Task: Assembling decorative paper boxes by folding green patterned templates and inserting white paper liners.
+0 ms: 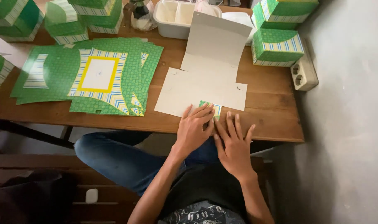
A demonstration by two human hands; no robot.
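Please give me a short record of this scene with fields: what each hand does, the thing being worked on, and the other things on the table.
left hand: left hand presses flat on the folded green flap at the near edge of the cardboard sheet
right hand: right hand lies flat, fingers spread, at the table's near edge, beside the left hand
work piece: unfolded cardboard sheet, plain side up, far panel raised
left of it: stack of flat green sheets
far side: folded green boxes, white tray
surface: wooden table
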